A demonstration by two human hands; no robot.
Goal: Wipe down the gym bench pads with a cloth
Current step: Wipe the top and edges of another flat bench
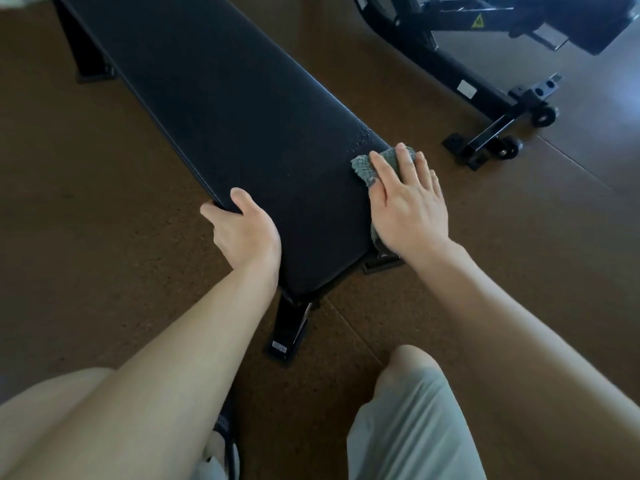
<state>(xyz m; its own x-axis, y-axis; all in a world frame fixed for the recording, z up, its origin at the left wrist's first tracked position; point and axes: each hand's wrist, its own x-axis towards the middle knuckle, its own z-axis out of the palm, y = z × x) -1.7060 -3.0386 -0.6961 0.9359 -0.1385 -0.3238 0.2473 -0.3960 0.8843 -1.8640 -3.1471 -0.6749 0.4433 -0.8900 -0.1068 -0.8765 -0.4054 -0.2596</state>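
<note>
Head view, bench pad (242,109): we log one long black padded surface running from upper left to the near centre, on black metal legs.
Head view, droplets (363,135): we note a patch of small wet beads on the pad's right edge, just beyond the cloth.
Head view, cloth (362,166): grey, waffle-textured, lying on the right edge of the pad near its near end, partly draped over the side.
Head view, right hand (407,206): we see it flat on the cloth, fingers straight and slightly spread, pressing it to the pad.
Head view, left hand (244,230): curled round the pad's left edge, thumb on top, fingers wrapped under.
Head view, near leg (289,327): carries a small pale sticker; we cannot read it.
Head view, second machine (485,64): black frame with wheels at upper right, bearing a yellow triangular warning label and a white label; text illegible.
Head view, floor (104,202): brown, speckled.
</note>
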